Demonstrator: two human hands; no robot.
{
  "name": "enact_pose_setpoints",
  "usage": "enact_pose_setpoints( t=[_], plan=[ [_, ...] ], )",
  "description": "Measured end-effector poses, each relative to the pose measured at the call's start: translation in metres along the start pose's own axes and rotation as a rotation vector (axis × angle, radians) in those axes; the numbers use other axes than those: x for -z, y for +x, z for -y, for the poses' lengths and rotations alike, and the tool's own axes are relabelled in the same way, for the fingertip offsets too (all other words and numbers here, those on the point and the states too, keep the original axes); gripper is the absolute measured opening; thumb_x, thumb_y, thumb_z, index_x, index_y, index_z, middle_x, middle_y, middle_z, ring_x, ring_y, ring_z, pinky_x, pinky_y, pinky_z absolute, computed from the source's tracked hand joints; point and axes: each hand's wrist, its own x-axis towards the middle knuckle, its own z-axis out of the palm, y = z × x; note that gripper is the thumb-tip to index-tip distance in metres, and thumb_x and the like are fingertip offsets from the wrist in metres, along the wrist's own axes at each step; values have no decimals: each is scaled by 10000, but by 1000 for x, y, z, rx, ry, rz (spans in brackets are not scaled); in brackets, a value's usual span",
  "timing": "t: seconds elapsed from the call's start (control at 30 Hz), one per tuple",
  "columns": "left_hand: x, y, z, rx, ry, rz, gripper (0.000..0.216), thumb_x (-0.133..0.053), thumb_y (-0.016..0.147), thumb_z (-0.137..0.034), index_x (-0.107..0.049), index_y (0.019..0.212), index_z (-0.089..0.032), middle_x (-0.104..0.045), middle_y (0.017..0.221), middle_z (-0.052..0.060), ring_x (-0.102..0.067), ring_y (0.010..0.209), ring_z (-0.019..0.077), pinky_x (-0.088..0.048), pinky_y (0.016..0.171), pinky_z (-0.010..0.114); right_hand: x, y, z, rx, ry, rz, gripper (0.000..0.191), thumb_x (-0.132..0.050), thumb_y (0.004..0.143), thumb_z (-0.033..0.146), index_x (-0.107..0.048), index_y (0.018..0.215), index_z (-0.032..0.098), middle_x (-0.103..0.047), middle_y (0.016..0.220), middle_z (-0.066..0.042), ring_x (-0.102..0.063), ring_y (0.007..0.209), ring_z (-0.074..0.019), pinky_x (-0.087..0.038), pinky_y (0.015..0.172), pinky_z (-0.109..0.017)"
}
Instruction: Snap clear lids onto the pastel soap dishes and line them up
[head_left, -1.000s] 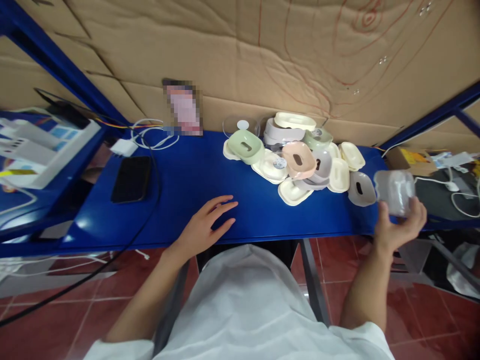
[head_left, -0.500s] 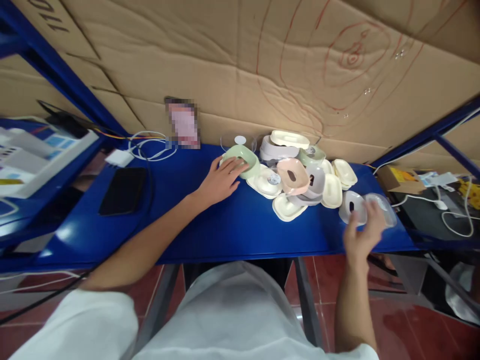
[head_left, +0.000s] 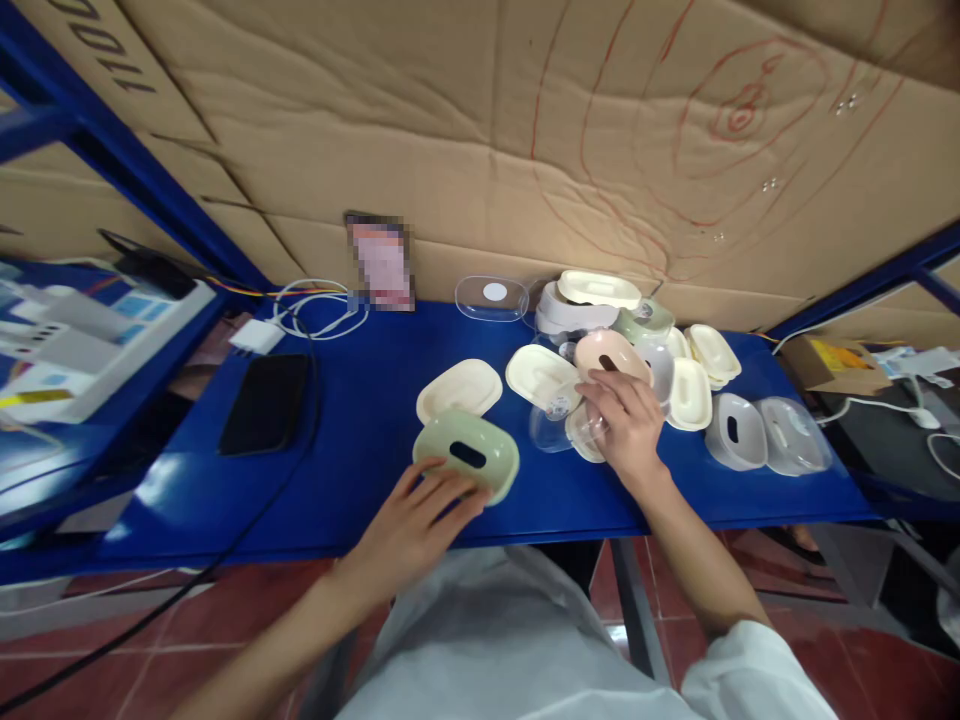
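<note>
My left hand has its fingers over the near wall of a green plastic box with a dark oval slot, tilted near the table's front edge. Just behind that box lies a cream oval tray. My right hand is closed at the near side of the pile, its fingertips on a clear plastic lid bearing a round sticker. Directly behind these fingers sits a pink box with a similar slot. Another cream tray lies left of the pink box. Parts of the lid are hard to make out.
More cream trays, a green box and grey boxes fill the right side. A clear lid stands by the cardboard wall. A black phone, a white charger and cables lie left.
My left hand has drawn the green box toward me, uncovering the cream tray. My right hand has moved left from the grey box to the pile, and the stickered lid has shifted nearer.
</note>
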Motion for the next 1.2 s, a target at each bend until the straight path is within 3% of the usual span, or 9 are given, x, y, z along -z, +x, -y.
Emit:
enact_pose_setpoints(
  t=[0.13,0.37,0.47,0.53,0.7,0.87,1.0,1.07,1.2],
  plan=[
    [-10,-21,-21,11,-66,65,347,-547,1045,-81,-709,1310,-236,-776,1145,49,-706,1110,215,-522,1147,451,-16,40,21,-18,0,109,285,-566,1039,223,-793,1205,267,-748,1330,-96,-649,1207,-321,-486,1042,-489],
    [-22,-16,-41,-40,-100,138,570,-508,960,9,-639,1456,-241,-759,1270,80,-679,1225,234,-469,1216,491,-51,92,58,3,-29,341,424,-543,1071,254,-644,1464,131,-598,1567,-203,-597,1363,-387,-492,1090,-541],
    [-18,-14,-40,73,-70,125,484,-572,1014,-106,-633,1469,-257,-691,1455,113,-603,1408,290,-392,1262,582,-48,79,61,70,40,471,553,-591,1066,298,-528,1578,99,-493,1659,-237,-532,1471,-400,-429,1194,-595],
    [-14,-17,-35,141,-59,76,375,-587,1043,-169,-673,1401,-241,-699,1449,119,-604,1418,299,-450,1208,537,-42,64,61,161,124,498,560,-542,1086,269,-475,1627,142,-469,1689,-200,-458,1556,-357,-348,1274,-604],
    [2,-35,-25,235,-69,-138,247,-666,1034,-189,-694,1272,-249,-797,1164,69,-742,1099,237,-559,936,389,-42,32,68,302,242,571,668,-482,991,27,-480,1634,206,-542,1651,-137,-431,1593,-279,-286,1327,-577],
    [8,-41,-14,461,143,-351,335,-741,997,-201,-687,1314,-293,-779,1112,65,-725,995,253,-513,881,420,-32,13,88,312,338,602,589,-517,997,59,-545,1578,153,-662,1512,-172,-585,1453,-295,-314,1308,-598],
    [-3,-29,4,419,211,-227,263,-715,1020,-217,-705,1274,-284,-788,1155,70,-716,1078,284,-462,1040,522,-10,-4,97,82,452,355,439,-464,1097,178,-631,1499,229,-780,1311,-103,-721,1235,-237,-498,1176,-482],
    [-9,-21,12,353,187,-152,242,-685,1036,-206,-711,1264,-282,-790,1189,67,-707,1139,288,-432,1114,549,-4,-9,98,-29,431,264,425,-501,1107,258,-621,1514,247,-740,1398,-115,-695,1298,-253,-535,1138,-456],
    [-16,-10,21,265,144,-57,225,-640,1063,-219,-716,1273,-250,-781,1222,81,-710,1157,275,-480,1064,483,-11,-8,100,127,343,416,533,-559,1104,378,-505,1620,253,-454,1715,-121,-442,1586,-295,-419,1277,-517]
  ],
)
